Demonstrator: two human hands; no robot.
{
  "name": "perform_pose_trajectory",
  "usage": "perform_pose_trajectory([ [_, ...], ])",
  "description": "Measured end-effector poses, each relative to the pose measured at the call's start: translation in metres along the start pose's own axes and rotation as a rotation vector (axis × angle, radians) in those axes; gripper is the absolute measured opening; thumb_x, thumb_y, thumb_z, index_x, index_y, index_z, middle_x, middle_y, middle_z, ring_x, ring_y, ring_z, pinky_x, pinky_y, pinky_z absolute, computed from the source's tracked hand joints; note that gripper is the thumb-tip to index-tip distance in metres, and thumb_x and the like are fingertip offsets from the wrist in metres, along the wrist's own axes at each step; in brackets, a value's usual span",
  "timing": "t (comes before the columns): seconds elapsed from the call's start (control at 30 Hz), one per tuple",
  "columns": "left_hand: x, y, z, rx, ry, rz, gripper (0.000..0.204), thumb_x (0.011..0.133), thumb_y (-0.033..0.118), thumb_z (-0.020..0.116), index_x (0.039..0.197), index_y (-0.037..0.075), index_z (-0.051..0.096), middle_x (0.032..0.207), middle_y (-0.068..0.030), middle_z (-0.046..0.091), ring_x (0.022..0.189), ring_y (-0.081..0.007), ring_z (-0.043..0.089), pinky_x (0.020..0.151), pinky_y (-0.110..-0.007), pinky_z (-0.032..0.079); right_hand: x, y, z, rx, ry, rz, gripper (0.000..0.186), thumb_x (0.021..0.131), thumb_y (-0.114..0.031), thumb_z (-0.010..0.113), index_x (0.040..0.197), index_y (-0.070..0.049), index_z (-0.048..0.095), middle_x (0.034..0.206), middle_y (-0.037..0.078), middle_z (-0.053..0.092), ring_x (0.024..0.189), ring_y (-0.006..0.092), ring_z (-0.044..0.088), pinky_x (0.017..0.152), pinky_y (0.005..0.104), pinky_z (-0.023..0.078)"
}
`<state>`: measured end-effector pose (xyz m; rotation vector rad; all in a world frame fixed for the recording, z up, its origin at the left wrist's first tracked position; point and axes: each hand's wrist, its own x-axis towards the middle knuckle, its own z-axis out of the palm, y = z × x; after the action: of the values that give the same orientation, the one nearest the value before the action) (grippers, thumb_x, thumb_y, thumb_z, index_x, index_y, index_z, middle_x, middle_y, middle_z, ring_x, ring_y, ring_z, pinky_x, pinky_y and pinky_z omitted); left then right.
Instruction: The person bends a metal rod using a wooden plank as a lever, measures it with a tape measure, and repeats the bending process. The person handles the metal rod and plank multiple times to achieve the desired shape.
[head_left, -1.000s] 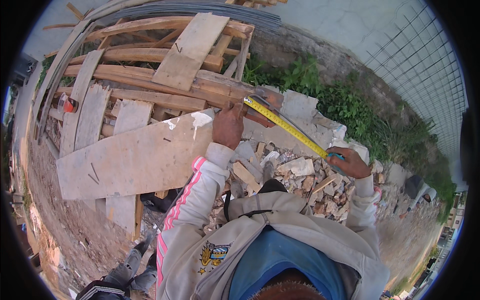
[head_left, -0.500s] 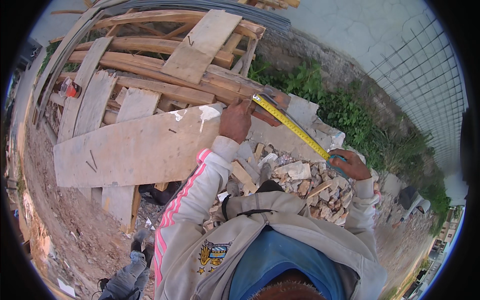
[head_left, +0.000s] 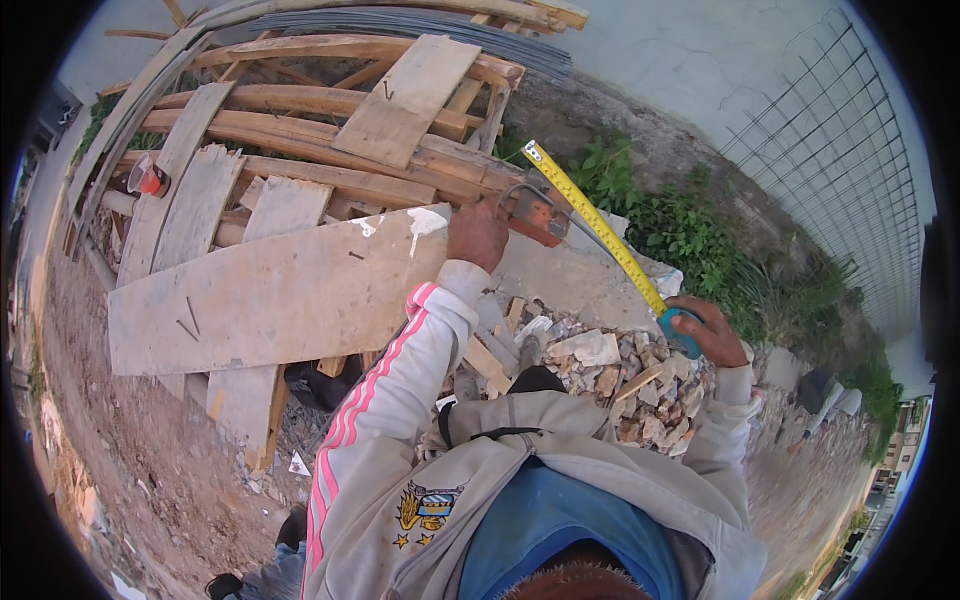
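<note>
My right hand (head_left: pixel 708 333) is closed around the teal case of a tape measure (head_left: pixel 680 330). Its yellow blade (head_left: pixel 595 222) is pulled out and slants up and left, the metal tip free in the air. Below the blade runs a thin dark metal rod (head_left: pixel 590 229) with a bent end. My left hand (head_left: pixel 477 236) has its fingers closed on that bent end, beside the corner of a broad board (head_left: pixel 270 290). Just right of these fingers is an orange-red block (head_left: pixel 540 218), partly behind the rod.
Stacked timber (head_left: pixel 300 125) and loose planks, some with nails, fill the left. Rubble (head_left: pixel 640 385) lies before me. Green plants (head_left: pixel 680 215), a pale wall (head_left: pixel 660 60) and wire mesh (head_left: pixel 840 120) are beyond. A red-labelled cup (head_left: pixel 150 178) sits on a plank. Other people are at both sides.
The tape's tip has swung up and away from my left hand, toward the plants. The rod's bent end now shows more clearly. At lower left, another person's legs have shifted downward.
</note>
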<state>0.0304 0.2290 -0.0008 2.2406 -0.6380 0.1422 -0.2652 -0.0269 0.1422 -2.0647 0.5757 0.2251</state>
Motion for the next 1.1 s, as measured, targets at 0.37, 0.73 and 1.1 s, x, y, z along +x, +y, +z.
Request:
perform_pose_trajectory([
  [0.37,0.001,0.000,-0.001,0.113,-0.016,0.030,0.023,0.088,0.017,0.063,0.102,0.001,0.072,0.092,-0.0251,0.070,0.089,-0.0427,0.068,0.082,-0.052,0.054,-0.081,0.071,0.105,0.527,-0.126,0.252,0.046,0.091,-0.028,0.061,0.129,-0.003,0.063,0.117,0.008,0.064,0.110,0.0195,0.060,0.098,0.0326,0.047],
  [0.73,0.006,-0.009,0.008,0.184,0.038,0.183,0.026,0.089,0.018,0.061,0.108,0.005,0.073,0.095,-0.0216,0.072,0.086,-0.0415,0.069,0.079,-0.050,0.056,-0.079,0.157,0.135,0.386,-0.210,0.309,0.045,0.098,-0.040,0.058,0.128,-0.006,0.064,0.120,0.010,0.065,0.118,0.0198,0.058,0.102,0.0336,0.046],
  [1.1,0.003,0.001,-0.004,0.152,0.015,0.148,0.022,0.089,0.016,0.063,0.103,0.001,0.071,0.089,-0.0230,0.070,0.086,-0.0422,0.068,0.079,-0.051,0.054,-0.031,0.110,0.124,0.656,-0.254,-0.055,0.069,0.087,-0.037,0.075,0.144,-0.009,0.049,0.125,0.009,0.061,0.114,0.0220,0.059,0.100,0.0369,0.048],
])
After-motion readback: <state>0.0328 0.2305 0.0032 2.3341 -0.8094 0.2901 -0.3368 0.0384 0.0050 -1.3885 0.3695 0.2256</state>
